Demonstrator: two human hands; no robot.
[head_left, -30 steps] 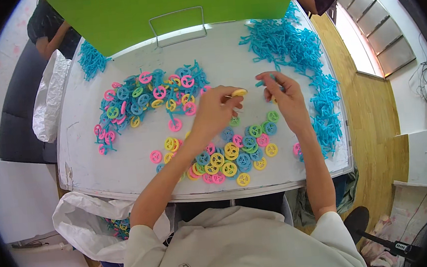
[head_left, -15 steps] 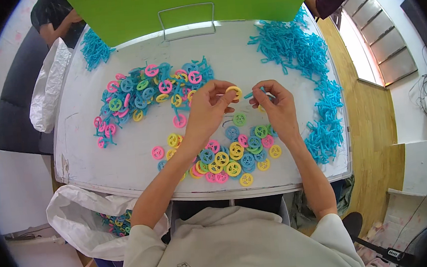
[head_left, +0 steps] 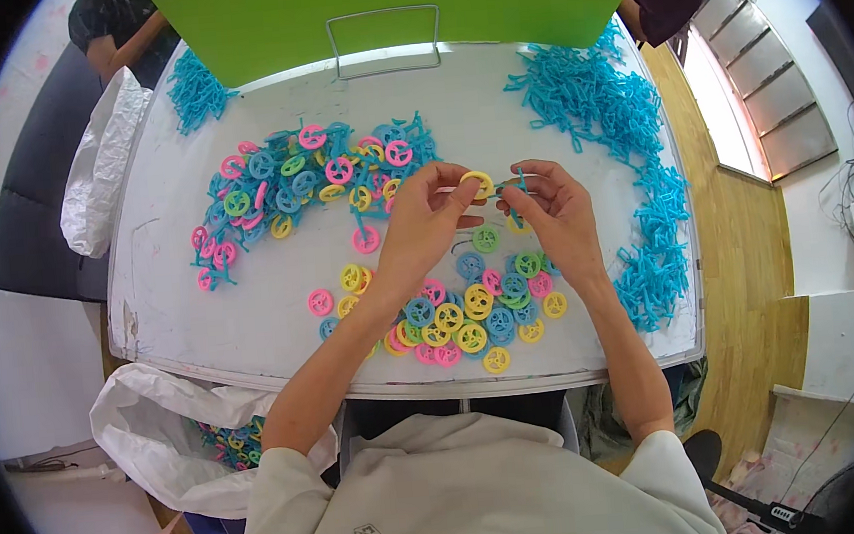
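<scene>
Fingertips of the left hand (head_left: 424, 222) pinch a yellow wheel (head_left: 477, 183), held on edge above the white table (head_left: 250, 311). The right hand (head_left: 555, 212) faces it, thumb and forefinger pressed together on a small blue axle piece (head_left: 518, 182) whose tip sits just beside the wheel's hub; whether the two parts touch cannot be told. Both hands hover over the middle of the table, slightly toward its far side. Directly under them lies a loose heap of wheels (head_left: 466, 314) in yellow, pink, blue and green, roughly two dozen, with a single green one just below the held wheel. To the left, a second spread of assembled wheels (head_left: 310, 181) runs in an arc, blue axle parts tangled among them, too many to count exactly. A thick band of blue axle pieces (head_left: 630, 171) curves down the right side of the table, and a smaller blue pile (head_left: 194, 89) lies at the far left corner. A wire frame (head_left: 384, 39) stands before a green board (head_left: 396, 3). Two white bags (head_left: 103, 162) flank the table's left, one at the side and one near the lap holding more wheels.
</scene>
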